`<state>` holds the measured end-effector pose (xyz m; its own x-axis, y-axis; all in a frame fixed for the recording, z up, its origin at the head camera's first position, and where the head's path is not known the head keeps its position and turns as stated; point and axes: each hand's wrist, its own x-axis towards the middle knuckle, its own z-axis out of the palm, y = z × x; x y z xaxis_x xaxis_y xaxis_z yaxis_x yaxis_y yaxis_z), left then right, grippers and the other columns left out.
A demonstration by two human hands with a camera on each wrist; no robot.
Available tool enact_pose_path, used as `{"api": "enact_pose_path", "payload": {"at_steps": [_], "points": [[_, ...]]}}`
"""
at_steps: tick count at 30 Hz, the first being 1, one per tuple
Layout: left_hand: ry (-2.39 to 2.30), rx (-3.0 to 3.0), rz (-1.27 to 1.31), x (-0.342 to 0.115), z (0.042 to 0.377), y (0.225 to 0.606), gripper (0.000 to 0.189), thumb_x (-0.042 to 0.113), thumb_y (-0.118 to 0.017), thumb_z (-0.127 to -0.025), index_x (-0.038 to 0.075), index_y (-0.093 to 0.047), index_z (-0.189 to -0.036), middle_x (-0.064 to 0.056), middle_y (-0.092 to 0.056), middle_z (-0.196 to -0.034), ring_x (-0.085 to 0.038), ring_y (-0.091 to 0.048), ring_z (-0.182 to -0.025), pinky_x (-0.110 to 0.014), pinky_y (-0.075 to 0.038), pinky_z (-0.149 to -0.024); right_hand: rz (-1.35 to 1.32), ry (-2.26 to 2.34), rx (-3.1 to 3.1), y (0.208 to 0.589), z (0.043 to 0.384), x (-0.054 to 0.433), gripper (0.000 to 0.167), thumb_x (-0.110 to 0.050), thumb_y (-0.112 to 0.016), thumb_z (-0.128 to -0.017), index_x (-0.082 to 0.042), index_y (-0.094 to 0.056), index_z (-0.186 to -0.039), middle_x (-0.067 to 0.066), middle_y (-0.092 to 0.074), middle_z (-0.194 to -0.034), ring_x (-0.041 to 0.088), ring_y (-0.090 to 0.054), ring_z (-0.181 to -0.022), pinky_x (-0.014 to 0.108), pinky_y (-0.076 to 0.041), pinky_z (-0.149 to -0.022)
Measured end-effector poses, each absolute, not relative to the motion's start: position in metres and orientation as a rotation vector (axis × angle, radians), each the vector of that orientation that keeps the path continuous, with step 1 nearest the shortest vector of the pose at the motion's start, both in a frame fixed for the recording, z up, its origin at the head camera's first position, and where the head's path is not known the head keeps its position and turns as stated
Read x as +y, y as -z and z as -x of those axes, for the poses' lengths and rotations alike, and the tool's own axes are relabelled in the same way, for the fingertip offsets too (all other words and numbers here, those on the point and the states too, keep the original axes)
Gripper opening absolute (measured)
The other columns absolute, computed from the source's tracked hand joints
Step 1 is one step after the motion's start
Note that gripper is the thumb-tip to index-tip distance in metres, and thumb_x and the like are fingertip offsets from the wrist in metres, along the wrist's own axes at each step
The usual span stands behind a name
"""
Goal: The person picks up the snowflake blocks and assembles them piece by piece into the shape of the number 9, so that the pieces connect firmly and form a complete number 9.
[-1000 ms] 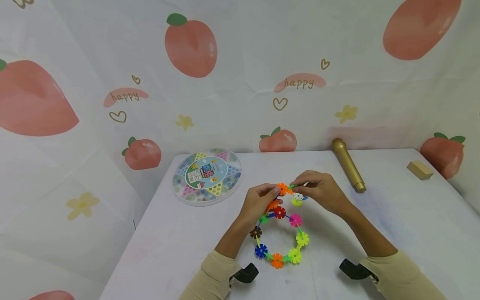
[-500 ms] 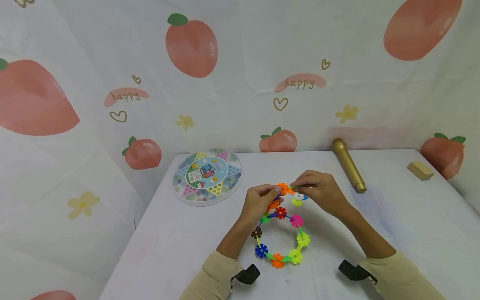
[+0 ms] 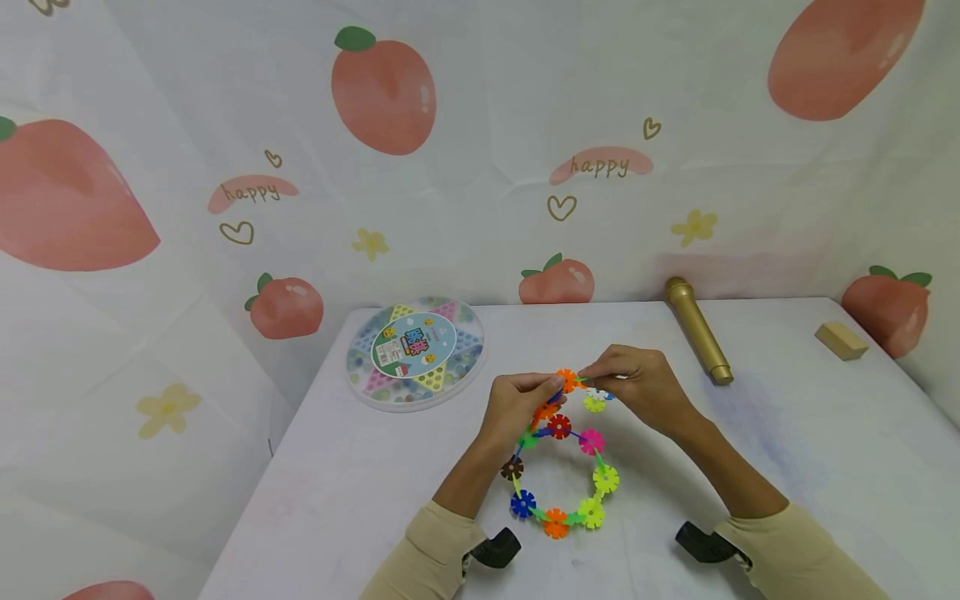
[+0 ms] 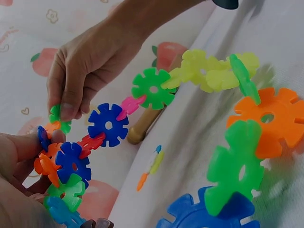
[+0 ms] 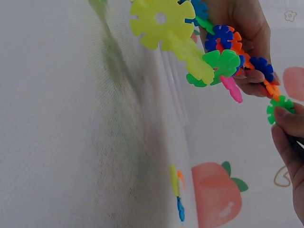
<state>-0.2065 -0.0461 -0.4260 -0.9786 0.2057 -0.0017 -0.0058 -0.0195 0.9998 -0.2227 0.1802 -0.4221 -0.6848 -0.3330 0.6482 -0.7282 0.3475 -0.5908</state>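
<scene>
Notched plastic snowflake discs in many colours are joined into a ring, its near side marked by an orange disc [image 3: 555, 523] and a pink disc [image 3: 592, 442]. My left hand [image 3: 513, 412] grips the far left part of this ring, where orange and blue discs cluster at the fingers. Between thumb and fingertips, my right hand [image 3: 637, 385] pinches a green disc [image 4: 60, 118]. That green disc meets a small orange disc [image 5: 271, 89] at the left fingertips. Beyond the ring, a few discs, including a yellow disc [image 3: 595, 404], lie on the table, partly hidden by the right hand.
A round game box [image 3: 415, 354] with a blue label sits at the table's back left. A gold microphone [image 3: 697, 329] lies at the back, right of the hands. Farther right is a small wooden block [image 3: 841, 340]. A fruit-printed cloth [image 3: 465, 208] hangs behind the white table [image 3: 337, 500].
Both hands have dipped slightly, and the right fingertips have shifted a little left toward the left hand. Each keeps its hold on the discs.
</scene>
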Motion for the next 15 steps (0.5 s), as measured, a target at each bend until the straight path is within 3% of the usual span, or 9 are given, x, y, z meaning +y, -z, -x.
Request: {"api": "enact_pose_path", "payload": {"at_steps": [4, 9, 15], "points": [[-2.149, 2.055, -0.233, -0.0471, 0.2082, 0.428, 0.025, 0.024, -0.074, -0.101, 0.004, -0.081, -0.114, -0.018, -0.08, -0.102, -0.016, -0.077, -0.09, -0.029, -0.063, -0.09, -0.947, -1.278, -2.185, 0.4214, 0.2224, 0.1797, 0.026, 0.014, -0.083, -0.08, -0.007, -0.086, -0.094, -0.001, -0.076, -0.083, 0.008, -0.069, -0.073, 0.016, -0.058, -0.065], [-2.192, 1.982, -0.247, -0.0474, 0.2083, 0.4283, 0.022, 0.023, -0.075, -0.1, 0.003, -0.077, -0.111, -0.021, -0.078, -0.105, -0.025, -0.078, -0.093, -0.03, -0.063, -0.088, -0.933, -1.277, -2.191, 0.4216, 0.2228, 0.1796, 0.027, 0.015, -0.083, -0.081, -0.009, -0.085, -0.094, -0.002, -0.077, -0.084, 0.008, -0.072, -0.074, 0.019, -0.06, -0.066], [-2.206, 1.959, -0.233, -0.0475, 0.2079, 0.4278, 0.021, 0.021, -0.076, -0.099, 0.001, -0.078, -0.106, -0.011, -0.079, -0.094, -0.03, -0.078, -0.093, -0.028, -0.064, -0.084, -0.917, -1.273, -2.2, 0.4229, 0.223, 0.1795, 0.028, 0.016, -0.083, -0.08, -0.01, -0.085, -0.092, -0.003, -0.078, -0.084, 0.008, -0.074, -0.076, 0.02, -0.061, -0.07]]}}
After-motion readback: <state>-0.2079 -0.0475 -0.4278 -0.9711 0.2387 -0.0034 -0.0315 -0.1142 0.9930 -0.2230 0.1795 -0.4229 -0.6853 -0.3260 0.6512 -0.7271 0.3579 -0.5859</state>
